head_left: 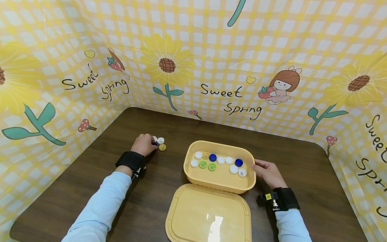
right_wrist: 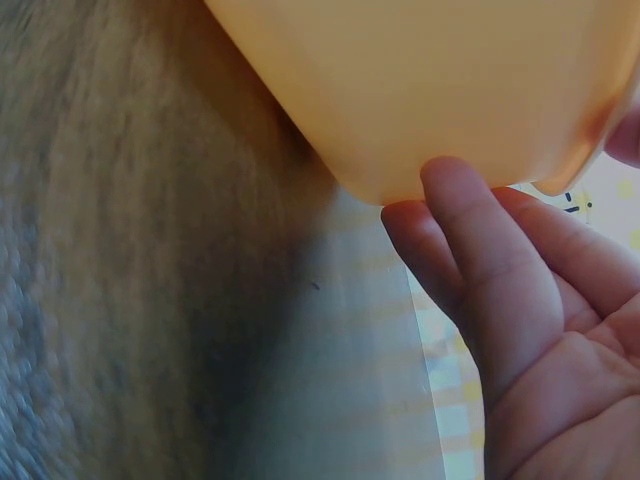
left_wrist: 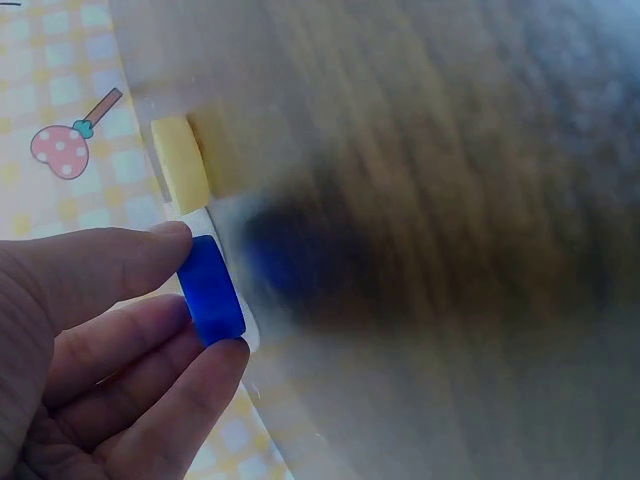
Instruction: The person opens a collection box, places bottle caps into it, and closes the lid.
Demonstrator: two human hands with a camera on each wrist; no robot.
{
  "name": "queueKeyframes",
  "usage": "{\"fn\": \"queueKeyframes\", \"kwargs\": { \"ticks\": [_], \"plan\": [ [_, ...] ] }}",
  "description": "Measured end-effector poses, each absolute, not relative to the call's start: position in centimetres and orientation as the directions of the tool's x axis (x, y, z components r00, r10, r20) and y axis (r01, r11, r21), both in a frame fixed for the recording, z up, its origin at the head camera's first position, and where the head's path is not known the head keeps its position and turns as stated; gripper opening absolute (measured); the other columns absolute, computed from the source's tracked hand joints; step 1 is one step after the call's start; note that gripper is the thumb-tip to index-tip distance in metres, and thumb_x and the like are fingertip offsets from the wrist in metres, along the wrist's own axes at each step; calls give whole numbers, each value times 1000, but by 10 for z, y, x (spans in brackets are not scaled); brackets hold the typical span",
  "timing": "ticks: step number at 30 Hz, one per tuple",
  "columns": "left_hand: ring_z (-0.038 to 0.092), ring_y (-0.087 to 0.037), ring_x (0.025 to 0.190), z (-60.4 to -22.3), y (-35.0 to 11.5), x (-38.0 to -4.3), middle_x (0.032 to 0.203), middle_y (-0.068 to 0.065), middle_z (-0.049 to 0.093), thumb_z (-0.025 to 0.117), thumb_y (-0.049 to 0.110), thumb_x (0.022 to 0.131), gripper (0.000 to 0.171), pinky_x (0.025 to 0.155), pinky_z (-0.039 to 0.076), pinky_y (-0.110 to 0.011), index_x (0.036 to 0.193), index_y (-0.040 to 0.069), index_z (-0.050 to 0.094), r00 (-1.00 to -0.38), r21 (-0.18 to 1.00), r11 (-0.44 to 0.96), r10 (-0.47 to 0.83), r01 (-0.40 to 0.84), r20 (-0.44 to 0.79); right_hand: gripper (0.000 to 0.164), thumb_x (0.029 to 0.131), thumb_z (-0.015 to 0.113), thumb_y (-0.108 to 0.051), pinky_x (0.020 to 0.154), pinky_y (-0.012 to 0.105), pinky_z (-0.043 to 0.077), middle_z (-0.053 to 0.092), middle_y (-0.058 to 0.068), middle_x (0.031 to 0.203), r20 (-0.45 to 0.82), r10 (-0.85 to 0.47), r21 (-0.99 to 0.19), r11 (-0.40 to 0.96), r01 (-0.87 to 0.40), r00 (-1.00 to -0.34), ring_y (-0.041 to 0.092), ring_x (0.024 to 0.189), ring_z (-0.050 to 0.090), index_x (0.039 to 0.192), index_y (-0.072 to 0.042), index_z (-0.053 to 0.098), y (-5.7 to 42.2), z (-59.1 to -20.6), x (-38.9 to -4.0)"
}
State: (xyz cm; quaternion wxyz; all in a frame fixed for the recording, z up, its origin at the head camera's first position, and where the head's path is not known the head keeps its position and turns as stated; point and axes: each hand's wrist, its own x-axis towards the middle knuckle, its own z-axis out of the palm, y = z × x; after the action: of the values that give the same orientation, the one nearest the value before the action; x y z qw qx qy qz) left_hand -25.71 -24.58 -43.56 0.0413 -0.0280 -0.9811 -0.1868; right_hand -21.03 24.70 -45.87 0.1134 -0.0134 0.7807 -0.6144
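Observation:
At the left of the table, my left hand [head_left: 143,145] pinches a blue bottle cap [left_wrist: 211,292] between thumb and fingertips. Beside it lie white caps [head_left: 160,140] and a yellow cap [head_left: 162,147]; the hand partly covers this small group. A yellow plastic box [head_left: 208,181] stands in the middle, with several white, blue, green and yellowish caps spread over its floor. My right hand [head_left: 268,173] grips the box's right end. In the right wrist view its fingers [right_wrist: 480,230] lie against the outer wall, and the thumb is at the rim, mostly cut off.
In front of the box, the flat yellow lid [head_left: 208,215] lies on the dark wooden table [head_left: 145,198]. A checked cloth [head_left: 193,77] with flowers and lettering surrounds the table's back and sides.

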Motion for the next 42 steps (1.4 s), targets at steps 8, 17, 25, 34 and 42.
{"fn": "queueKeyframes", "kwargs": {
  "ticks": [8,17,25,34,42],
  "plan": [
    [65,-35,80,-431,-244,-257,89,-20,69,76,10,82,18,72,54,-48,92,-4,74,-992,360,929,53,91,113,53,97,62,-20,79,25,56,59,28,123,-164,-162,-962,245,121,-973,16,95,67,134,14,48,248,-460,-210],
    [66,-33,80,-406,-226,-253,92,-20,70,75,8,83,21,71,55,-46,99,-5,74,-983,374,915,100,152,155,52,96,63,-23,79,27,56,60,27,122,-159,-146,-956,268,116,-976,16,94,67,132,12,51,251,-462,-212],
    [67,-33,88,-376,-193,-250,98,-19,71,76,13,85,26,76,56,-43,105,-3,73,-961,374,891,193,257,199,50,97,61,-22,79,26,56,62,27,120,-147,-155,-956,277,100,-977,14,92,67,132,13,51,251,-462,-213],
    [68,-28,90,-350,-142,-250,100,-18,70,75,11,85,26,75,57,-35,105,-5,72,-906,408,811,351,420,234,51,98,61,-19,78,25,56,60,28,121,-137,-173,-964,248,92,-975,14,92,67,134,14,48,250,-461,-213],
    [64,-17,76,-343,-104,-252,90,-9,71,73,9,87,16,66,55,-27,99,0,75,-860,430,746,464,508,211,51,97,61,-20,78,26,56,60,28,122,-137,-166,-961,261,91,-977,16,95,67,134,13,49,250,-461,-213]
  ]
}}
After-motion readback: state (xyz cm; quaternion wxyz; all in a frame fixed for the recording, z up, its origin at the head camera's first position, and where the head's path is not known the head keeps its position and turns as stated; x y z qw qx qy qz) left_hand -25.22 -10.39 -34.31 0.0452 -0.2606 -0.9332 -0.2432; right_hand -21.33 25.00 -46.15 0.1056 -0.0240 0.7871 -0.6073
